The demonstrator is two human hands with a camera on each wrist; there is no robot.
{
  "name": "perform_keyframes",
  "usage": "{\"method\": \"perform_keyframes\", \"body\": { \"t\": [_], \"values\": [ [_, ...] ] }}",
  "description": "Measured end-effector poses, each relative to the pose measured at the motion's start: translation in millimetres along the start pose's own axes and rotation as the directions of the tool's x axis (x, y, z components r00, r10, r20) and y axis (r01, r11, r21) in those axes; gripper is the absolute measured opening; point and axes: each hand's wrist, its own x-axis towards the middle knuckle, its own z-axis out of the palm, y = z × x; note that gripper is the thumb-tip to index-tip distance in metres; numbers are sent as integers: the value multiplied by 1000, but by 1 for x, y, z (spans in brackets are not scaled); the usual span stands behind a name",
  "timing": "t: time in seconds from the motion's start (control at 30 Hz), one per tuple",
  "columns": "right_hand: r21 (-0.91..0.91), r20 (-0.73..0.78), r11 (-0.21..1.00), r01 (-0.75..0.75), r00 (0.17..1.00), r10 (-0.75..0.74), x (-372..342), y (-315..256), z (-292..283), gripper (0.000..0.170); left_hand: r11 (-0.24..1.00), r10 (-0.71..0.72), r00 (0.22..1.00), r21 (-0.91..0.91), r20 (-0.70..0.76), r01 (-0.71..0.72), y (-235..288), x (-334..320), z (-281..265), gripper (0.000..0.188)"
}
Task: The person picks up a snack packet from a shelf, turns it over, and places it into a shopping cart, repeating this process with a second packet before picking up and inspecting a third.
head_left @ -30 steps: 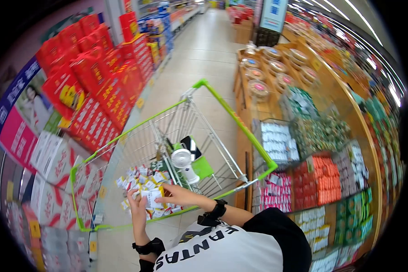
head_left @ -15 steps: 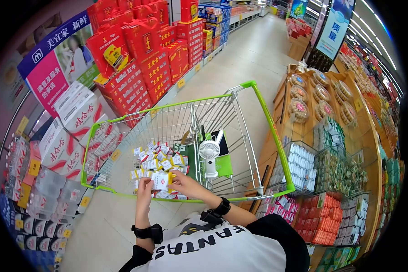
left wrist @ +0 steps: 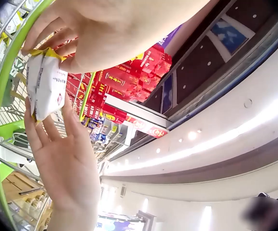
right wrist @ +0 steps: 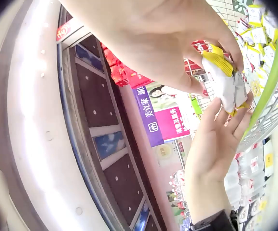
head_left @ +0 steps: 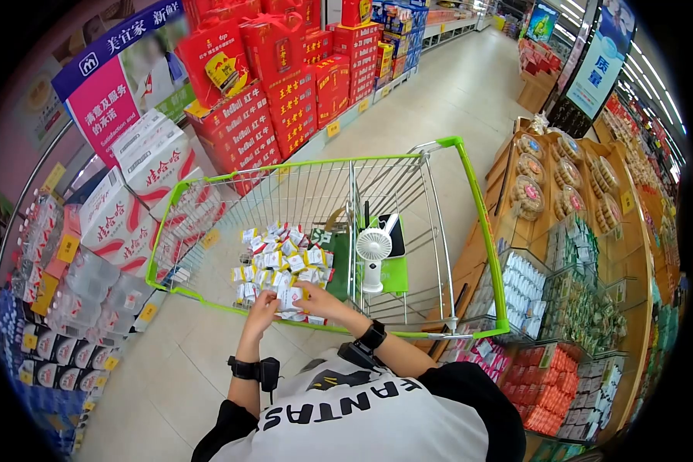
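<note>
1. Wooden display stand, goods in bins; runs from 2 to 3 o'clock of the hands.
2. Shopping cart, green-rimmed, wire; 12 o'clock, its near rim just beside the hands.
3. Pile of packets, white and yellow, inside the cart; 12 o'clock, just beyond the hands.
4. Fan, white, upright; 2 o'clock.
5. Left hand, thumb and fingers pinching one packet end, at 9 o'clock; right hand, pinching the other, at 3. Fingertips behind are partly hidden, so their pressure is unclear.
6. Single packet, held between both hands; long axis apparently 9-to-3 o'clock, neither hand nearer.
</note>
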Motion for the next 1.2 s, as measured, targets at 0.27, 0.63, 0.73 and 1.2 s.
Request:
{"method": "perform_keyframes", "body": {
  "t": [0.27,0.63,0.73,1.2],
  "values": [
    [138,20,971,-195,981,195,0,-9,0,48,997,-23,998,79,-51,27,9,1,3,20],
    [77,17,980,-184,983,183,2,-8,-4,49,992,-10,1000,123,-14,11,0,13,-2,28],
    [74,16,987,-146,989,145,2,-13,-6,51,993,-17,1000,116,-25,20,3,14,-2,28],
    [131,-47,987,-97,993,104,33,-30,-8,57,983,87,991,173,-105,-68,21,53,-25,28]
  ]
}}
